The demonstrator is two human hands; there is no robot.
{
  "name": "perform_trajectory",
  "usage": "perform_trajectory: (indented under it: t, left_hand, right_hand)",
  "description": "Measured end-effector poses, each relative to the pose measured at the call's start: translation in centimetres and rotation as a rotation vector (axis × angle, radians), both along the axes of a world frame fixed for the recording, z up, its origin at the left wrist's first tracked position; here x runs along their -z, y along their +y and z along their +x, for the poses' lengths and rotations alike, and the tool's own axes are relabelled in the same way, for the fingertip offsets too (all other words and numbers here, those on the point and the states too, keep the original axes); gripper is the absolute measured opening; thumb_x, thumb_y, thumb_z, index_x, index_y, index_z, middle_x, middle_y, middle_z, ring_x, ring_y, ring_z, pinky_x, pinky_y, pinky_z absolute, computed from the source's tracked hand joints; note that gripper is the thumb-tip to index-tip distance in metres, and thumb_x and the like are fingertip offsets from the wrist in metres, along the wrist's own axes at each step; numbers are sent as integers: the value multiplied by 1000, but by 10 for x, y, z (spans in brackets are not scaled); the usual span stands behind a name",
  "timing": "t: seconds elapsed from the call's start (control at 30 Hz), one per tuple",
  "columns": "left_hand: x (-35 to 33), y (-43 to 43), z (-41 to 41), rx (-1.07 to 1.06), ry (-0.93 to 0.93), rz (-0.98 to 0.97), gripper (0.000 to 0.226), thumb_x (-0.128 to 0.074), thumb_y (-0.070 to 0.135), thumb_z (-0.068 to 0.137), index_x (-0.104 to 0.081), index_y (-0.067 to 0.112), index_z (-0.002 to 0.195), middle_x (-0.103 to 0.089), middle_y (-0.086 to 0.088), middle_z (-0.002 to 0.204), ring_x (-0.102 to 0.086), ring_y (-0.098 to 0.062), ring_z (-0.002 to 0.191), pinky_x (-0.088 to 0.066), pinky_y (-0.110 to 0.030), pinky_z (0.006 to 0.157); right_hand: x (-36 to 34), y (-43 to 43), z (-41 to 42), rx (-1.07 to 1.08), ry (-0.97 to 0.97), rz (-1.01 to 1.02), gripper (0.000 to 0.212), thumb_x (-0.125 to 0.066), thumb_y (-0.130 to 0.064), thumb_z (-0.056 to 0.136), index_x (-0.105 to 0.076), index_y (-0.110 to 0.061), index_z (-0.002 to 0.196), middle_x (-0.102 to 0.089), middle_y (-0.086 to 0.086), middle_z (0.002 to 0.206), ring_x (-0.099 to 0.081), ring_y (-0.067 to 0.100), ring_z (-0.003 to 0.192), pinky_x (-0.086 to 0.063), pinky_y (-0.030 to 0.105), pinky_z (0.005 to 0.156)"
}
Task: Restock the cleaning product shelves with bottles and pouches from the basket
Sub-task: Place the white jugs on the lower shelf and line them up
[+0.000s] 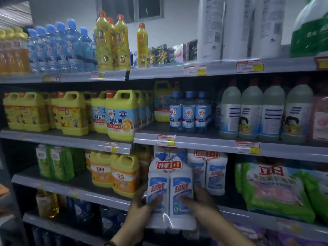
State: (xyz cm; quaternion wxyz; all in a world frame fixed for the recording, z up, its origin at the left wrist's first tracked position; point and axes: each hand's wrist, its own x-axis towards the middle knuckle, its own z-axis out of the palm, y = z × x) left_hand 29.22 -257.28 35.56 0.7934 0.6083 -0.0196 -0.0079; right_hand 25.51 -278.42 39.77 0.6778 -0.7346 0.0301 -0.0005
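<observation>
single view, worn on the head, wide-angle, facing the shelving point(221, 67) nearly head-on, tipped slightly down, right up close; left hand point(142, 205) and right hand point(200, 199) sit low at centre, gripping the twin-pack point(170, 183) nearest the lens.

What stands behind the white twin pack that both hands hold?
A second pack of the same kind stands on the shelf, showing to the right. Whatever is straight behind the white twin pack is covered.
</observation>
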Motion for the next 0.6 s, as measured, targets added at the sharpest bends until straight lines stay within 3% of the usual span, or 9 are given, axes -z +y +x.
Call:
perform_trajectory:
  t: [0.07,0.13,0.23,0.33,0.43,0.53,0.6]
  left_hand:
    - [-6,0,10,-5,-2,4,52,-87,7,83,-69,20,130,-82,-15,110,-81,-38,98,-66,-51,80]
    - [-17,0,22,15,-2,38,39,-81,6,89,-70,14,125,-82,-15,110,-81,-38,98,-66,-52,82]
    - [-31,4,46,34,-8,135,32,-79,12,93,-70,13,124,-83,-13,109,-81,-36,99,-64,-58,92]
    - [-34,10,76,51,-64,246,26,-78,15,95,-73,16,121,-84,-7,107,-80,-32,99,-65,-47,86]
    - [-35,15,103,95,-150,310,23,-76,13,98,-73,18,121,-83,-6,108,-79,-26,95,-64,-35,76]
    - [-33,17,126,141,-211,357,28,-75,14,99,-70,14,127,-80,-11,118,-79,-32,106,-65,-48,88]
    - [-30,16,142,147,-222,397,31,-76,15,99,-69,14,129,-80,-8,120,-79,-28,109,-65,-50,92]
  right_hand:
    - [0,2,16,32,-16,-116,34,-84,-17,90,-71,-29,118,-82,-8,109,-79,13,97,-63,35,85]
    - [3,5,35,69,-53,-192,31,-81,-23,92,-68,-35,117,-80,-12,112,-76,10,102,-61,40,94]
    - [6,8,59,63,-124,-180,28,-75,-23,98,-65,-33,123,-78,-11,115,-75,9,106,-60,43,98]
    - [11,13,85,83,-185,-191,28,-71,-14,100,-64,-25,124,-76,-7,116,-73,12,108,-59,42,100]
    - [15,20,112,154,-216,-265,31,-71,-10,98,-61,-19,126,-73,0,116,-71,20,109,-59,37,90]
    - [19,23,128,218,-248,-313,32,-72,-11,99,-58,-16,128,-71,1,116,-67,9,98,-48,17,70]
    - [21,25,136,263,-266,-332,35,-72,-10,99,-56,-16,130,-70,2,120,-66,10,101,-46,15,73]
